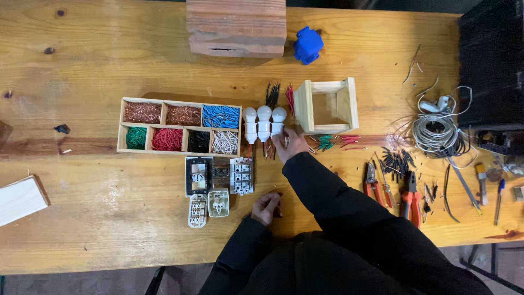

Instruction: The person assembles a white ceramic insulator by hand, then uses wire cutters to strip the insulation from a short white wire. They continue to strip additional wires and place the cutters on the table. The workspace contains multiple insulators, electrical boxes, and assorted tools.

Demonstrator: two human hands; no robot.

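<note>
"At the middle of the wooden workbench [82,65], saw what exactly?"

"Saw the right hand [290,145] stretched forward on a black sleeve, pressed up against the base of the rightmost of three white bulbs [264,123] standing in a row. Looked curled at the fingers, but couldn't tell whether gripping the bulb's holder or merely touching it."

"And nearer the body?"

"Found the left hand [267,207] resting low on the bench, loosely bent at the fingers. Couldn't say for certain whether clasping anything. Lay just right of two pale socket inserts [208,205] and below the switch modules [241,176]."

"Left of the bulbs?"

"Noted a wooden sorting tray [180,101] just beside them. Held copper scraps in two upper cells and blue wire pieces in the third, with green, red, black and white pieces along the lower row."

"Right of that outstretched hand?"

"Spotted a small open wooden box [352,104] close by the bulbs, with loose red and green offcuts [334,142] scattered below it. Farther right, picked out black offcuts [396,161], red-handled pliers [372,186], orange-handled pliers [410,199] and a coil of grey cable [436,131] — all well apart from either hand."

"Toward the far edge?"

"Made out a wooden block [237,27] and a blue plastic piece [308,43] next to it."
</note>
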